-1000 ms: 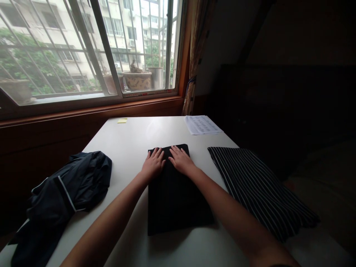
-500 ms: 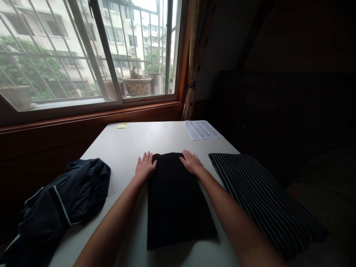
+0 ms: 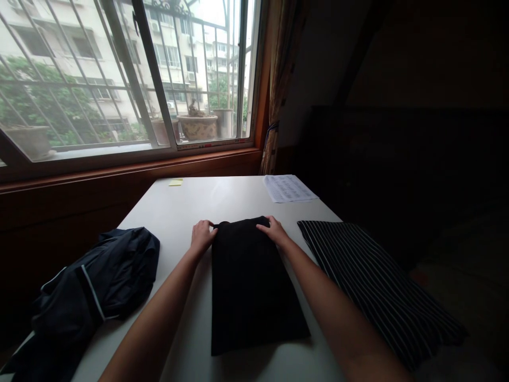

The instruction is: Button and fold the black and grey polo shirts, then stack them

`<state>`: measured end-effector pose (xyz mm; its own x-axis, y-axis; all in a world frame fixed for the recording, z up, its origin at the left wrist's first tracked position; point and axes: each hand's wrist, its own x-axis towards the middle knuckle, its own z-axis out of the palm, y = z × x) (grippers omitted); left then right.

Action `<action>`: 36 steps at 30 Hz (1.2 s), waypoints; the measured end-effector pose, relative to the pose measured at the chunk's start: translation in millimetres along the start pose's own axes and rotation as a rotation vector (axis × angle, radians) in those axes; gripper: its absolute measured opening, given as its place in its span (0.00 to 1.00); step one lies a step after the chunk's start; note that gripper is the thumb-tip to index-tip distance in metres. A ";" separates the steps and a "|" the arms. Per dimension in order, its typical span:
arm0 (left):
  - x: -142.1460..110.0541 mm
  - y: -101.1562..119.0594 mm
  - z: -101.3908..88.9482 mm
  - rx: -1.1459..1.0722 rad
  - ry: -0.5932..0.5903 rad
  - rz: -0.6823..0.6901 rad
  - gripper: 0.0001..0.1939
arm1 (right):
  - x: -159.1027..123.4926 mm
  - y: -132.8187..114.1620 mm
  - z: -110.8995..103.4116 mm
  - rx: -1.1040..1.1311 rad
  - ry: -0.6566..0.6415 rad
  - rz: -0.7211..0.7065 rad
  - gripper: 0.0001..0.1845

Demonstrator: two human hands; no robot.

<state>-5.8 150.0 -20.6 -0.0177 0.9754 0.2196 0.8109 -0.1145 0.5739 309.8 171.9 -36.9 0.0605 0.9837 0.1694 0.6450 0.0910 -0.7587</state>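
A folded black garment [image 3: 254, 286] lies in front of me, its kind not clear from its shape. My left hand [image 3: 202, 234] pinches its far left corner between thumb and fingers. At the far right corner, my right hand [image 3: 273, 230] grips the cloth the same way, thumb on top. Between the two hands the far edge looks slightly raised. To the left sits a crumpled dark navy garment [image 3: 115, 276] with pale piping. On the right a black-and-white striped cloth [image 3: 358, 270] is spread out, apart from my right forearm.
The white table [image 3: 214, 196] carries everything. Printed sheets [image 3: 290, 188] lie at its back right and a yellow sticky note [image 3: 175, 182] at its back left. Beyond stand a barred window [image 3: 131, 79] with flowerpots outside and a tied curtain [image 3: 271, 138].
Both hands lay flat with fingers stretched over the black garment's far corners. Now the fingers have curled and closed on those corners, and the far edge is lifted a little.
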 end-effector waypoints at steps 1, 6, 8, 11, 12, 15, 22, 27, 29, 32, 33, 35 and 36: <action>0.5 2.1 -0.4 -0.042 0.001 0.000 0.09 | -2.2 -1.4 1.0 0.050 -0.004 -0.006 0.28; -3.8 16.0 -2.2 -0.299 0.013 -0.049 0.06 | -10.0 -6.1 0.6 0.279 0.016 -0.016 0.26; -7.3 21.1 -3.0 -0.419 0.027 -0.088 0.06 | -10.6 -8.2 -0.9 0.374 0.034 -0.020 0.23; -14.7 26.3 -3.6 -0.614 0.003 -0.157 0.11 | -13.0 -12.5 -1.8 0.514 0.063 -0.016 0.20; -17.7 27.5 -3.6 -0.677 -0.018 -0.184 0.13 | -14.9 -14.1 -1.5 0.557 0.069 -0.011 0.20; -27.9 30.7 -5.6 -0.837 -0.088 -0.261 0.22 | -24.1 -18.8 -1.1 0.666 0.057 0.008 0.21; -58.2 46.8 -33.8 -1.201 -0.393 -0.316 0.51 | -43.5 -24.3 -17.2 0.666 -0.152 0.010 0.41; -91.0 58.8 -46.7 -1.382 -0.495 -0.307 0.63 | -68.7 -33.4 -28.3 0.447 -0.245 -0.164 0.58; -105.1 61.7 -47.9 -1.402 -0.486 -0.326 0.64 | -88.0 -41.4 -32.3 0.470 -0.282 -0.180 0.61; -127.4 66.0 -50.2 -1.429 -0.510 -0.359 0.65 | -121.8 -55.5 -43.0 0.649 -0.377 -0.118 0.63; -135.5 67.8 -51.1 -1.446 -0.520 -0.368 0.65 | -133.1 -59.5 -48.1 0.714 -0.423 -0.079 0.63; -152.6 72.1 -52.5 -1.475 -0.519 -0.390 0.63 | -154.9 -64.6 -59.3 0.795 -0.489 0.004 0.64; -161.4 74.6 -52.8 -1.483 -0.508 -0.405 0.63 | -165.4 -65.4 -64.7 0.825 -0.502 0.046 0.64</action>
<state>26.7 -25.9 28.5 0.3503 0.9092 -0.2249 -0.4522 0.3744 0.8095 306.9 -6.8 25.5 -0.3836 0.9234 -0.0149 -0.0992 -0.0572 -0.9934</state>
